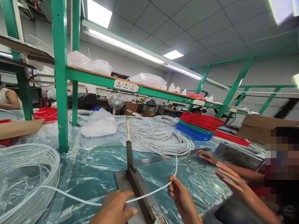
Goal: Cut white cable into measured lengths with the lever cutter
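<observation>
A white cable (pixel 70 196) runs from the coil of white cable (pixel 50 161) at the left through both my hands. My left hand (pixel 114 207) is closed around it at the bottom centre, back of the hand up. To the right, my right hand (pixel 182 197) pinches the cable between thumb and fingers; the end beyond it curves up toward a larger heap of cable (pixel 154 137). Under the stretch between my hands lies a metal lever cutter (pixel 140 193) on a flat base, its handle (pixel 129 149) standing upright.
At right, a co-worker's two hands (pixel 230 179) reach over the table beside a metal box (pixel 239 155). A flat metal strip (pixel 149 160) lies behind the cutter. Stacked red and blue trays (pixel 196 133), a plastic bag (pixel 99 124) and a green post (pixel 61 77) stand farther back.
</observation>
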Tool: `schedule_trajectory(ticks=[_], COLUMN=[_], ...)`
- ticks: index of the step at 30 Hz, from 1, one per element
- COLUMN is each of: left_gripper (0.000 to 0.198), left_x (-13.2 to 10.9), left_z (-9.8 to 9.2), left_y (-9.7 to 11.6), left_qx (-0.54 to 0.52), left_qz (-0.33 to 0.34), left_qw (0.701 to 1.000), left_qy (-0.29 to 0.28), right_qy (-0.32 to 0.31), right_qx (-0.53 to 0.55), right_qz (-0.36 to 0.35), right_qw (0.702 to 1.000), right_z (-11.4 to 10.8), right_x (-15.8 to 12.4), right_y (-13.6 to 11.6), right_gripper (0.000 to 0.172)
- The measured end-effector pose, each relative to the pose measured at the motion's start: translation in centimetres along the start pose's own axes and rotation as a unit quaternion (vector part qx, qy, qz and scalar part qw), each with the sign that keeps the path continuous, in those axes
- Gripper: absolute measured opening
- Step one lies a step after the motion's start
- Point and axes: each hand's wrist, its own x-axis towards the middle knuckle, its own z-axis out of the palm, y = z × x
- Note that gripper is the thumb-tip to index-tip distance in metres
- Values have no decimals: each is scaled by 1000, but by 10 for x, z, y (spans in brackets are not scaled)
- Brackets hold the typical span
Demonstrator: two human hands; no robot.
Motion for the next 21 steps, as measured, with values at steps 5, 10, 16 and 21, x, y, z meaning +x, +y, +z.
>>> schedule_trajectory(ticks=[5,10,16,21], left_gripper=[17,22,26,24], left_x=[-9,-10,-28,-73], left_z=[-17,-15,-27,-63], left_y=[-1,-12,-27,-62], left_qx=[119,130,136,91], left_qz=[-31,-31,-63,-113], left_qw=[992,989,986,980], left_qy=[22,56,77,136], right_qy=[113,176,226,175], right_qx=[73,71,55,72], right_qz=[16,14,-4,-5], right_qw=[991,982,973,982], right_z=[-67,-105,-119,-91], right_x=[46,67,68,39], right_y=[-30,-61,-72,-59], right_gripper=[18,16,15,12])
